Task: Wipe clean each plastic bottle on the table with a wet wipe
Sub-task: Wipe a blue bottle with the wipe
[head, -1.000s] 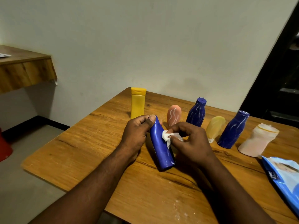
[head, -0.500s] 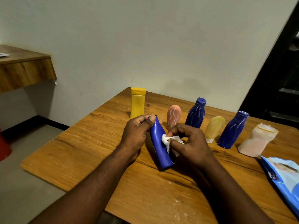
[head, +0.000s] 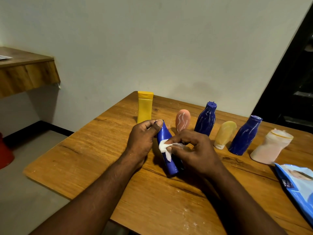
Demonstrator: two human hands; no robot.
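Six other bottles (head: 205, 121) stand behind, while the left hand (head: 144, 138) grips the tilted blue bottle (head: 166, 160) by its neck, base on the bench (head: 101, 150), and the right hand (head: 194, 150) has its fingers (head: 171, 140) pinching the wipe (head: 163, 147) against it, so hard rubbing might skid it into them.

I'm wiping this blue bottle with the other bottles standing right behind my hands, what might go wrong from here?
1. The right hand works close in front of the pink bottle and an upright blue bottle; a wide stroke may topple them.
2. The left hand grips the tilted blue bottle only at its cap end, so its base could skid on the table.
3. The wet wipe is bunched small and may miss patches.
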